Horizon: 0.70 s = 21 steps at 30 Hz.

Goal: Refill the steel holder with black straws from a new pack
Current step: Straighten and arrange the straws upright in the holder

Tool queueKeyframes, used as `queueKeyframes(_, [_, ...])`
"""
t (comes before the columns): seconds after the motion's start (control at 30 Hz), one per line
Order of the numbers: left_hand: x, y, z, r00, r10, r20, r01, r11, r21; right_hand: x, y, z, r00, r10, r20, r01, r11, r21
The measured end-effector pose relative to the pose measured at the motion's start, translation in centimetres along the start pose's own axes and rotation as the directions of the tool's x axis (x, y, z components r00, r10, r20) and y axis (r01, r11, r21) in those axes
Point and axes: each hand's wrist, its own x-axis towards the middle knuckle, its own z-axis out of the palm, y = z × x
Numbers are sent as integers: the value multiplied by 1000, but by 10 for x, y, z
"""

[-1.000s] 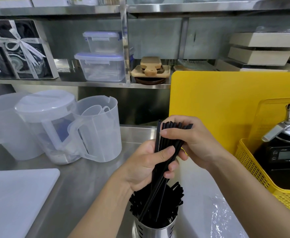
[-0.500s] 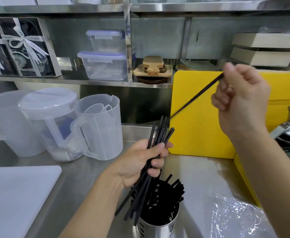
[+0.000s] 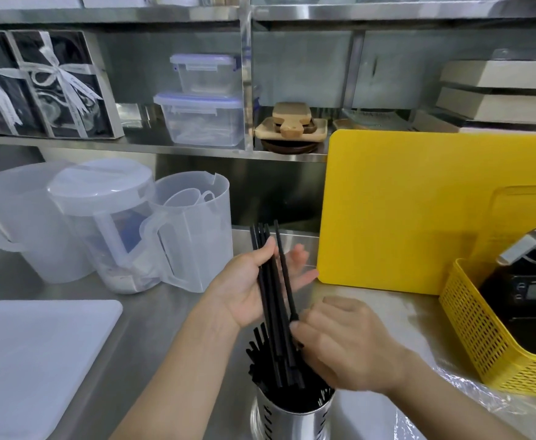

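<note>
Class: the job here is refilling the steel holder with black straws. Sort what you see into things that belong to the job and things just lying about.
Belongs to the job:
- black straws held in the left hand
- right hand at their lower ends
- steel holder
- clear plastic wrap

Just lying about:
- plastic jugs
- yellow board
- yellow basket
- white board
- lidded tubs

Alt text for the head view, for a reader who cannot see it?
A left hand holds a bunch of black straws upright over a steel holder already holding straws, while the right hand touches their lower ends, on a steel counter.
</note>
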Motion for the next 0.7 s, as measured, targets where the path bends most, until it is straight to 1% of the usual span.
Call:
queueKeyframes(0.03, [0, 2, -1, 1000, -11, -28, 9, 998, -55, -3, -2, 2, 1000, 6, 27, -8, 999, 53])
queueKeyframes(0.07, [1, 4, -3, 998, -6, -55, 2, 997, -75, -4, -2, 2, 998, 45, 42, -49, 991, 122])
queueKeyframes(0.1, [3, 4, -5, 997, 29, -76, -32, 999, -34, -6, -1, 1, 992, 120, 42, -126, 972, 200])
queueKeyframes(0.13, [5, 3, -8, 989, 105, -103, -98, 993, 69, -6, 2, -1, 973, 228, 15, -224, 937, 269])
queueKeyframes(0.17, [6, 0, -8, 972, 202, -123, -173, 962, 212, -3, 5, -4, 932, 359, -37, -330, 889, 319])
queueKeyframes(0.2, [7, -3, -7, 944, 304, -129, -239, 899, 368, 4, 8, -7, 861, 498, -102, -434, 825, 363])
queueKeyframes(0.23, [6, -7, -5, 914, 387, -121, -282, 820, 499, 13, 13, -9, 757, 634, -156, -532, 738, 416])
queueKeyframes(0.27, [6, -12, -2, 887, 450, -102, -310, 744, 592, 24, 18, -11, 640, 748, -173, -610, 632, 478])
queueKeyframes(0.3, [6, -16, 0, 865, 495, -80, -328, 679, 656, 35, 22, -13, 545, 827, -136, -667, 526, 528])
queueKeyframes(0.33, [8, -20, 1, 852, 522, -48, -341, 622, 705, 46, 26, -13, 491, 869, -61, -711, 440, 548])
queueKeyframes(0.37, [9, -23, 2, 848, 530, -10, -349, 572, 743, 55, 28, -11, 466, 885, 14, -748, 386, 540])
queueKeyframes(0.4, [11, -26, 3, 853, 520, 40, -358, 527, 771, 63, 28, -10, 450, 890, 74, -782, 353, 514])
queueKeyframes(0.47, [12, -31, 5, 860, 493, 136, -387, 453, 803, 73, 26, -5, 420, 896, 147, -839, 321, 438])
queueKeyframes(0.5, [11, -32, 6, 859, 485, 164, -400, 436, 806, 77, 25, -2, 405, 899, 166, -865, 317, 390])
queueKeyframes(0.53, [10, -33, 6, 856, 487, 172, -408, 432, 805, 79, 25, 0, 393, 902, 178, -886, 319, 338])
queueKeyframes(0.6, [7, -32, 6, 856, 492, 160, -407, 449, 796, 81, 26, 1, 394, 897, 201, -903, 337, 267])
queueKeyframes(0.63, [6, -31, 5, 859, 492, 141, -401, 477, 782, 82, 27, 0, 402, 889, 219, -900, 340, 271])
queueKeyframes(0.7, [5, -30, 3, 875, 476, 92, -381, 559, 737, 84, 32, -3, 407, 887, 218, -881, 318, 350])
